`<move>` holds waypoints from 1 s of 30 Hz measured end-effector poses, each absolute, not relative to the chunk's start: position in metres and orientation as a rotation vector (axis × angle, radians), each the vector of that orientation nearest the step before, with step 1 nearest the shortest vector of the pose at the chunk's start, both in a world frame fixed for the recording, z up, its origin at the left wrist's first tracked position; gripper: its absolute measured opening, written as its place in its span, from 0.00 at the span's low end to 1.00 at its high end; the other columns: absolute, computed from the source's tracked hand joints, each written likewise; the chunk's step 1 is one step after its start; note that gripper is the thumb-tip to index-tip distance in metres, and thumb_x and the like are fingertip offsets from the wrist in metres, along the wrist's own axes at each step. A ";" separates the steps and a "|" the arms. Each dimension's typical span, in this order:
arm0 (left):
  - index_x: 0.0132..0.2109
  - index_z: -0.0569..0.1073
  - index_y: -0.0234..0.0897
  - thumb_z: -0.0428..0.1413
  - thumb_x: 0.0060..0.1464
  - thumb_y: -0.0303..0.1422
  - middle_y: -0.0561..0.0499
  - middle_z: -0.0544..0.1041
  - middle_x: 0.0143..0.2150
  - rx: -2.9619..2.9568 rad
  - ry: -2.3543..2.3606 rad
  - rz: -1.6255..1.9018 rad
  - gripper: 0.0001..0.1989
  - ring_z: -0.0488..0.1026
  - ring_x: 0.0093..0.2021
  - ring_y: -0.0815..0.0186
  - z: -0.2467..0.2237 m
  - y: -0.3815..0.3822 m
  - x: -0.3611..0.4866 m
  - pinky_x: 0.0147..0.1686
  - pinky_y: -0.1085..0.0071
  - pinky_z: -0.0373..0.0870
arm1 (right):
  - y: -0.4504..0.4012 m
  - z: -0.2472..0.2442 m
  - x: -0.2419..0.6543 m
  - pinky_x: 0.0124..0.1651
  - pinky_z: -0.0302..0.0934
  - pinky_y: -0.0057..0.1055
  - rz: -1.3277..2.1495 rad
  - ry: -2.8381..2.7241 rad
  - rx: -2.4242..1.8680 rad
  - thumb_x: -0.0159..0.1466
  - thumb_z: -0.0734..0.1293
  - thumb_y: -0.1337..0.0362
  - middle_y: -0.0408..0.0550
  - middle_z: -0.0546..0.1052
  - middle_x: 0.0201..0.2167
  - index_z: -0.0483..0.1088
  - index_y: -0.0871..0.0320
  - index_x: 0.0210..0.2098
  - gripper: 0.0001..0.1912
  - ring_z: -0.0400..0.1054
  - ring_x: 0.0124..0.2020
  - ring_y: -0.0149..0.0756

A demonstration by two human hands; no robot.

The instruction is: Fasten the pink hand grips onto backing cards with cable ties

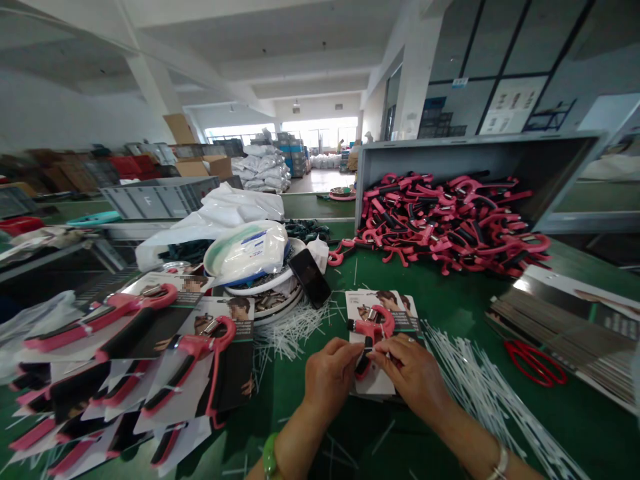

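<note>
A pink and black hand grip strengthener (383, 320) lies on a printed backing card (357, 303), on top of a small stack of such cards. A thin white cable tie (369, 349) crosses its black handle. My left hand (327, 373) pinches at the tie from the left side of the handle. From the right, my right hand (415, 370) has thumb and forefinger closed at the same tie. The fingertips partly hide it and the lower handle. Loose white cable ties (480, 380) lie in a bundle to the right of my right hand.
Carded grip strengtheners (195, 347) are piled at left. A grey crate (480, 141) on its side spills loose strengtheners. A black phone (310, 277) leans on bowls of metal parts. Red scissors (535, 363) lie by stacked cards (565, 333) at right. More ties (290, 330) are scattered centrally.
</note>
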State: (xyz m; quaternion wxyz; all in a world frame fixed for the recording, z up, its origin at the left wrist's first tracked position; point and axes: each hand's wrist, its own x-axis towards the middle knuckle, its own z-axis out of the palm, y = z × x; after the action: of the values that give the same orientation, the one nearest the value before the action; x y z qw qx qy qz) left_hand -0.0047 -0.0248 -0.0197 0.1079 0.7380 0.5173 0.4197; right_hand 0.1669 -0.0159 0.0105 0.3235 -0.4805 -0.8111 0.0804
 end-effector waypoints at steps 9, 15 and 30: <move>0.41 0.78 0.44 0.50 0.58 0.30 0.51 0.77 0.31 2.244 1.470 1.352 0.12 0.74 0.28 0.74 -0.026 -0.023 -0.006 0.27 0.82 0.66 | -0.015 0.010 0.168 0.36 0.60 0.30 0.274 -2.149 -1.270 0.64 0.61 0.58 0.46 0.76 0.29 0.72 0.55 0.31 0.11 0.69 0.33 0.36; 0.40 0.78 0.41 0.50 0.57 0.28 0.50 0.77 0.30 2.243 1.314 1.393 0.11 0.73 0.27 0.73 -0.030 -0.019 -0.006 0.27 0.81 0.66 | -0.012 0.018 0.171 0.37 0.59 0.29 0.474 -2.177 -1.275 0.64 0.61 0.58 0.44 0.76 0.30 0.73 0.54 0.30 0.12 0.69 0.34 0.35; 0.35 0.78 0.37 0.57 0.52 0.35 0.49 0.78 0.31 1.760 1.128 1.194 0.08 0.73 0.32 0.68 -0.009 -0.019 -0.004 0.34 0.74 0.68 | -0.008 0.010 0.173 0.32 0.60 0.27 0.307 -2.197 -1.240 0.58 0.65 0.66 0.44 0.76 0.28 0.71 0.56 0.33 0.03 0.69 0.29 0.33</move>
State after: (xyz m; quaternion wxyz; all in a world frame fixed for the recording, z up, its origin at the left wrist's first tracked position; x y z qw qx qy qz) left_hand -0.0036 -0.0191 -0.0095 0.3586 0.6825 0.4373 0.4630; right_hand 0.1729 -0.0078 0.0098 0.2958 -0.4661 -0.8258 0.1155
